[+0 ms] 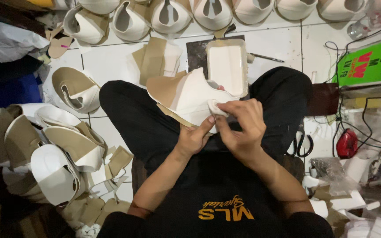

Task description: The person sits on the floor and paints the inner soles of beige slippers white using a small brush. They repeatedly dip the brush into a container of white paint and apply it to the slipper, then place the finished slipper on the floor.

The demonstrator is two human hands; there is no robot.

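Note:
I sit cross-legged in black trousers on a white tiled floor. Over my lap I hold a white and tan shoe upper [186,94]. My left hand [193,139] pinches its near edge from below. My right hand [240,128] presses a fold of the white material at the same edge, thumb and fingers closed on it. A tan strip [173,115] sticks out beneath the upper.
A rectangular tub of white paste [227,66] stands on a dark slab [196,55] ahead of my knees. Finished uppers are piled at the left [62,150] and lined along the far edge [168,15]. Scissors [303,143], a red device [347,143], cables and a green box [369,64] lie at the right.

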